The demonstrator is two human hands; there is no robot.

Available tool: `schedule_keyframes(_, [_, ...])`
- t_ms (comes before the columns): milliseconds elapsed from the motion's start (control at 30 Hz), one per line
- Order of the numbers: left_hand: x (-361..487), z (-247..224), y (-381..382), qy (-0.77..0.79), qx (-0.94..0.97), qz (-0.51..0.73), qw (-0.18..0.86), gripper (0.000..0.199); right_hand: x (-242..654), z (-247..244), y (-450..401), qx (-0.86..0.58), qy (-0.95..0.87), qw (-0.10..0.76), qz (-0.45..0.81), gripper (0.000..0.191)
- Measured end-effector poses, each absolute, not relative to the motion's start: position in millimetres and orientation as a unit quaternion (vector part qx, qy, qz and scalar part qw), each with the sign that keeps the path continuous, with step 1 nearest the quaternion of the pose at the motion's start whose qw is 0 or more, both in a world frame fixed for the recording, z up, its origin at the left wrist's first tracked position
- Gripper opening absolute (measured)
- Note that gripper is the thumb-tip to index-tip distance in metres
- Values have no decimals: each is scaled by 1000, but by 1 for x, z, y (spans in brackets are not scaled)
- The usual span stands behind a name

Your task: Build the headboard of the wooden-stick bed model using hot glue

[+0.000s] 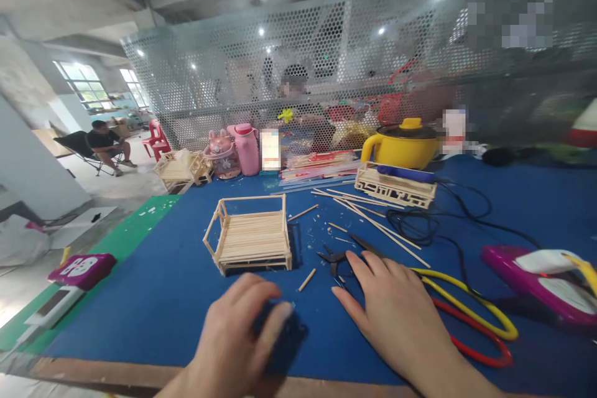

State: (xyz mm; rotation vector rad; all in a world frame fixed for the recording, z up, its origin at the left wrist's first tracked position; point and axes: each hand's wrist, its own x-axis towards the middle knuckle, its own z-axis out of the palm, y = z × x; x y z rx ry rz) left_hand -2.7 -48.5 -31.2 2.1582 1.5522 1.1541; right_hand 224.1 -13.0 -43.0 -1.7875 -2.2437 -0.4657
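My left hand (242,329) hovers over the blue table near its front edge, thumb and fingers apart, with nothing between them. To the right, my right hand (392,305) has its fingers spread over dark-jawed pliers (334,260), partly hidden beneath it. Beside that hand lie scissors, their yellow and red handles (471,308) reaching right. A small frame of glued wooden sticks (254,233) stands behind my left hand. One short stick piece (306,280) lies between the hands, and long thin sticks (377,224) lie farther back.
A stick structure (396,189) holding a blue tool stands back right, before a yellow pot (403,148). Black cable (415,227) coils nearby. A purple-white device (541,280) sits right. Pink jug (245,149) and perforated screen (209,74) stand behind. People are seen beyond.
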Motion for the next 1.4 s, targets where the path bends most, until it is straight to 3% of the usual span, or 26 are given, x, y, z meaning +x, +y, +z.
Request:
schedule_keyframes(100, [-40,-41,-48,632,560,533,50,26,224,-42,-12,-590,-780,127,-164,42])
schedule_keyframes(200, [-69,-46,-30,652,540,505,171,49,218,-37,-10,-580,-791,106,-164,34])
schedule_keyframes(300, [-81,-41,-11,607,565,473,297,43,207,-31,-7,-590,-787,76,-163,31])
schedule_keyframes(467, [-83,-29,1,606,581,429,333,30,198,-22,-2,-612,-773,47,-160,37])
schedule_keyframes(667, [-88,-36,0,613,563,466,299,55,217,-9,-1,-581,-813,47,-7,60])
schedule_keyframes(867, [-70,-33,-17,675,591,387,214,32,201,-21,-12,-607,-787,102,-31,45])
schedule_keyframes(1100, [-54,-34,-32,746,549,347,147,34,211,-1,17,-632,-771,79,-15,40])
schedule_keyframes(1267, [-64,-44,-31,769,518,328,179,33,263,5,81,-719,-694,10,-29,29])
schedule_keyframes(1400, [-69,-60,-25,770,467,367,232,35,289,-2,123,-738,-674,-27,-26,30])
